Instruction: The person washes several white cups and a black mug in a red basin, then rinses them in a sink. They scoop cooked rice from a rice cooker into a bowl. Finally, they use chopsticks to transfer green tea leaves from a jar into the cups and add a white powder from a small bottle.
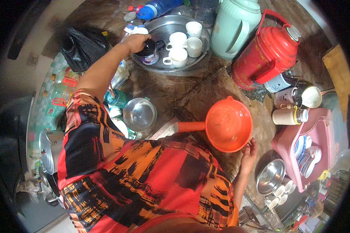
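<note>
My left hand reaches over the left side of a round metal tray, its fingers closed at the rim of a dark mug with a picture on its side. Several white cups stand on the tray to the right of that mug. A white item shows just behind my left hand. An orange plastic dipper lies before me, its handle towards the left. My right hand is at the dipper's lower right rim, fingers loosely bent and apart; whether they touch it is unclear.
A pale green thermos flask and a red thermos flask stand at the back right. To the right are jars, a pink plastic basin with dishes and a metal bowl. Another metal bowl and a black plastic bag are on the left.
</note>
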Demonstrator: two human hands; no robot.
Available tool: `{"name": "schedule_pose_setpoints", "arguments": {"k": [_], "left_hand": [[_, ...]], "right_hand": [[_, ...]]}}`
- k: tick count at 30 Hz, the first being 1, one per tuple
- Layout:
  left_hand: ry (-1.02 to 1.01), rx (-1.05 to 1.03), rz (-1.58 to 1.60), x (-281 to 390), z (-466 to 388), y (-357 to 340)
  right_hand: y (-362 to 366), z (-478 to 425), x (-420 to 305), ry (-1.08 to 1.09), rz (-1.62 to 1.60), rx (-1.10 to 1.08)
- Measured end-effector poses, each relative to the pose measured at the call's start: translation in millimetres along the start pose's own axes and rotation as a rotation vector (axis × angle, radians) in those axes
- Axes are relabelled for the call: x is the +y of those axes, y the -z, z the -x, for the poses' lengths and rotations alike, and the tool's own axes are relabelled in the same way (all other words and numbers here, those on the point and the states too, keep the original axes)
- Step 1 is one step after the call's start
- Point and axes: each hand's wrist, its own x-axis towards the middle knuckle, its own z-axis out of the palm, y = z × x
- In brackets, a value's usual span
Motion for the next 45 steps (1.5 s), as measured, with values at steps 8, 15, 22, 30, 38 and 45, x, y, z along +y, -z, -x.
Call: {"name": "schedule_pose_setpoints", "arguments": {"k": [8, 15, 22, 30, 38, 45], "left_hand": [[0.041, -0.124, 0.053, -18, -27, -48], [0.021, -0.141, 0.161, -16, -35, -70], [0.049, -0.115, 0.201, -22, -47, -89], [-0.083, 0.07, 0.251, 9, -66, -32], [-0.265, -0.126, -0.126, 93, -82, -41], [-0.173, -0.124, -0.016, 94, -113, -71]], "right_hand": [[-2, 5, 1, -0.018, 0.068, 0.063], [-7, 6, -6, -0.083, 0.052, 0.086], [-7, 5, -6, -0.076, 0.076, 0.109], [-15, 6, -10, -0.094, -0.009, 0.118], [-14, 11, -14, -0.106, -0.061, 0.107], [-15, 21, -12, -0.107, -0.06, 0.07]]}}
